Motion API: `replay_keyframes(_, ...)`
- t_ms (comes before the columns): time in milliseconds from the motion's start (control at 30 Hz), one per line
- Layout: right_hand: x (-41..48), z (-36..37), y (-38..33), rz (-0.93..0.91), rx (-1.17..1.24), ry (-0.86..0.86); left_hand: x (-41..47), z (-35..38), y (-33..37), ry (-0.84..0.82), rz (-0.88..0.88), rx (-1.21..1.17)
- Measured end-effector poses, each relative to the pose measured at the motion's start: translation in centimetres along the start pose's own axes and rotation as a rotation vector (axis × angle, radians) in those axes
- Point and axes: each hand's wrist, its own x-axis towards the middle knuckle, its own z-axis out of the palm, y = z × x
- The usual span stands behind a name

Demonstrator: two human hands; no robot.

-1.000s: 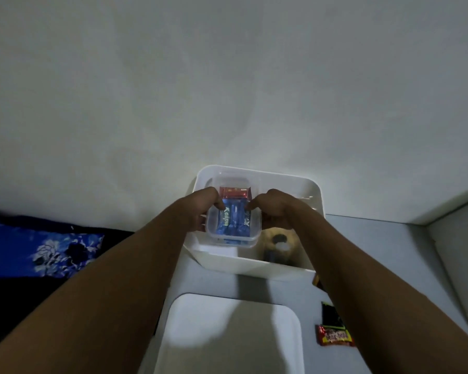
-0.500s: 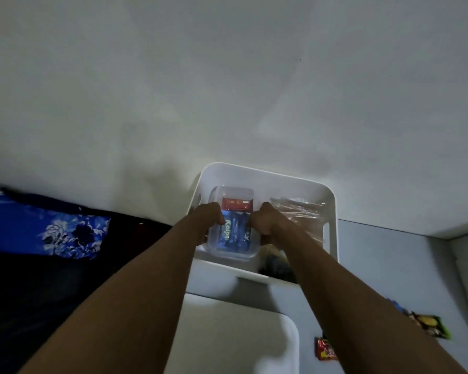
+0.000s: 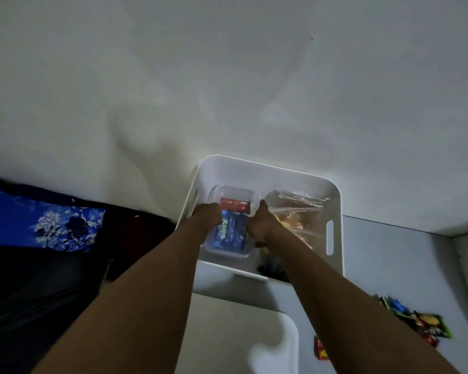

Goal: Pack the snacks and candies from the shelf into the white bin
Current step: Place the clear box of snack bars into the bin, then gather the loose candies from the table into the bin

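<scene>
Clear tub (image 3: 229, 253) (blue, red snacks (image 3: 229, 233) inside) in white bin (image 3: 265, 171)

Blue wrapper (image 3: 229, 233) in clear tub inside white bin: white letters reading "Kalpa", running lengthwise; last letters partly blurred.
Red wrapper (image 3: 235, 205) behind the blue one: pale print present, too small to read.
Loose candy packets (image 3: 427, 325) on the surface at right: colourful, blurred, nothing legible.
Red packet (image 3: 320, 352) near lower edge: yellow marks, unreadable.
</scene>
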Motion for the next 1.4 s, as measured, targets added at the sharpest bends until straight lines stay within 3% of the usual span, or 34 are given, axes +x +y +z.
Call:
replay_keyframes(133, -4.8, -1.1, -3.5, 0.062, -0.058, -0.031, -0.8, -0.2, -0.1, 0.044, 0.185, 0.440)
replay_keyframes(300, -9.3, -3.0, -6.4, 0.085, -0.109, -0.058, -2.9, 0.0, 0.4, 0.112, 0.248, 0.451)
replay_keyframes(467, -13.2, -5.1, -7.9, 0.058, 0.020, -0.049, -6.2, 0.0, 1.8, 0.083, 0.386, 0.502)
replay_keyframes(633, -15.3, -6.7, -8.5, -0.014, 0.091, 0.055, -10.2, -0.2, 3.2, 0.139, 0.542, 0.589)
replay_keyframes(767, -18.2, -9.3, -7.7, -0.169, -0.029, 0.230, -12.9, -0.1, 3.1, 0.122, 0.734, 0.654)
replay_keyframes(867, -22.3, -11.8, -5.8, -0.235, -0.221, 0.370, -15.6, 1.1, 2.4, 0.120, 0.871, 0.689)
replay_keyframes(1033, -27.3, -15.4, 0.4, -0.192, -0.379, 0.423, -20.3, 5.1, -1.0, 0.091, 1.017, 0.769)
replay_keyframes(1400, -29.0, -20.1, 18.1, -0.092, -0.477, 0.340, -24.9, 17.0, -14.5, 0.131, 1.325, 0.832)
